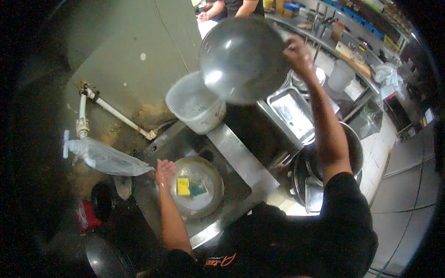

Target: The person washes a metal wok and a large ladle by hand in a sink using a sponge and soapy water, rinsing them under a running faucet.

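Observation:
My right hand (pixel 299 55) grips the rim of a large round metal bowl (pixel 243 59), raised and tilted above the sink area at the upper middle. My left hand (pixel 165 171) is at the left rim of a round basin (pixel 215 194) in the metal sink; whether it grips the rim cannot be told. Inside the basin lie a yellow sponge (pixel 183 186) and a green scouring pad (pixel 198 189), side by side. A tap wrapped in a clear plastic bag (pixel 111 160) points towards my left hand.
A translucent plastic tub (pixel 194 104) stands behind the sink (pixel 240 156). White pipes (pixel 114 110) run along the stained wall. Metal trays (pixel 292 113) and a large pot (pixel 358 146) lie to the right. Another person's hand (pixel 204 16) shows at the top.

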